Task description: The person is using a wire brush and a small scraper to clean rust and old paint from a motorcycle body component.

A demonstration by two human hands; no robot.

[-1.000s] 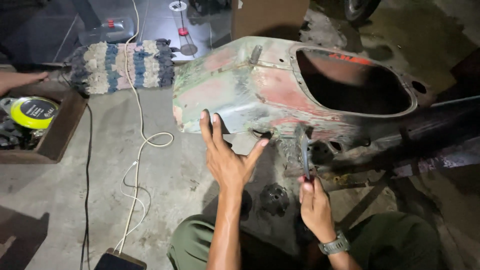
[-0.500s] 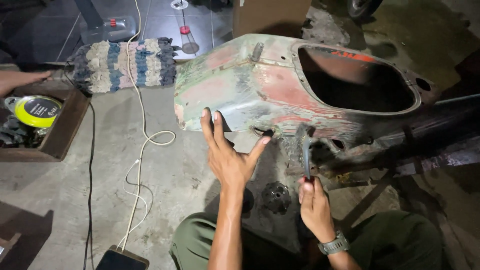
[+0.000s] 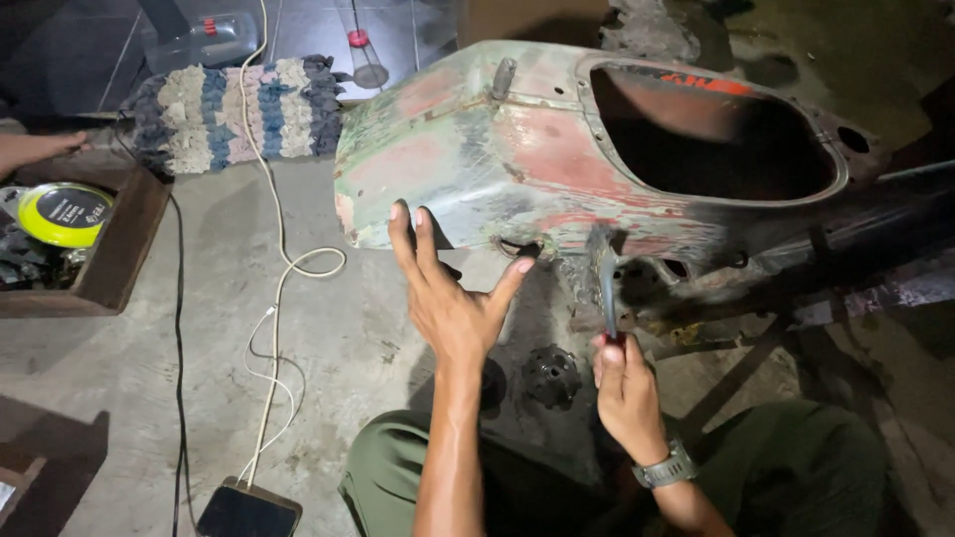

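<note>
Rusted scooter body shell is sitting unmoved while the spread-fingered, empty left hand braces it and the right hand keeps gripping a hammer.

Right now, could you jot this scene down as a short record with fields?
Place: concrete floor
Left hand: open, fingers spread against the worn metal body shell
Right hand: gripping a hammer raised at the shell's lower edge
Wrist: grey watch
Nearby: wooden box, striped knitted cloth, white cable, phone
Other person: a hand at far left
</note>
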